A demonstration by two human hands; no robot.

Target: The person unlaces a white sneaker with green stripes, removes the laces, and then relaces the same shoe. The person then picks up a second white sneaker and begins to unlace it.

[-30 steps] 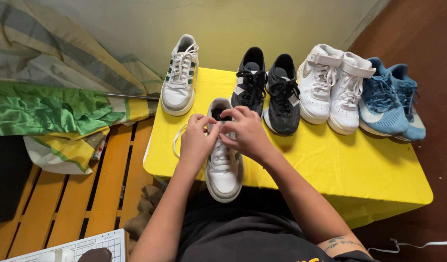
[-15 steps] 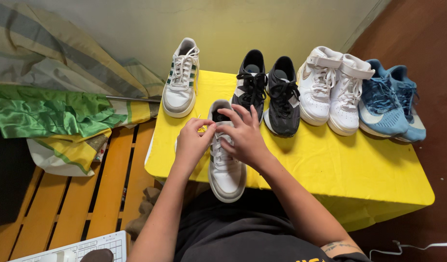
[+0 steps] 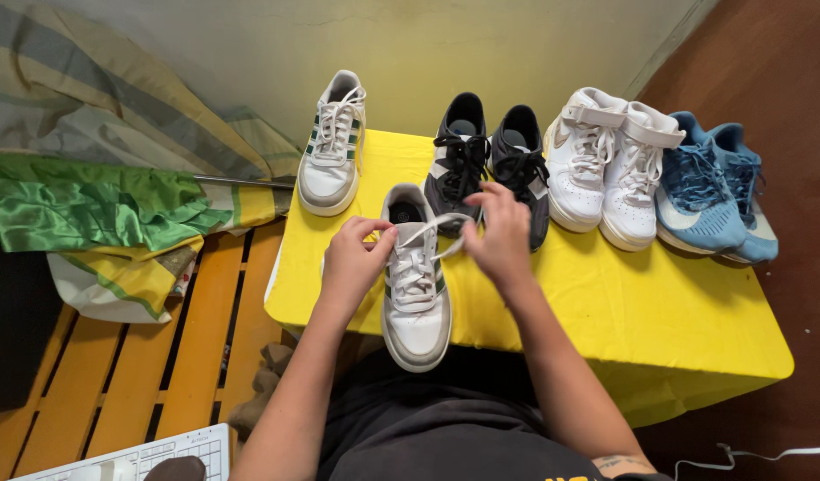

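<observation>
At the near edge of the yellow-clothed table, both hands work a white low-top sneaker with green side stripes.

Left hand pinches at the shoe's collar, fingers closed, seemingly on a lace end; right hand pulls the flat white lace sideways, fingers pinched on it. Its matching sneaker stands farther back beside black sneakers.

Both bare forearms reach forward side by side, the left hand curled with thumb and forefinger pinched together, the right hand raised slightly further out, its fingers bent and pinched, wrist cocked, knuckles facing up.
</observation>
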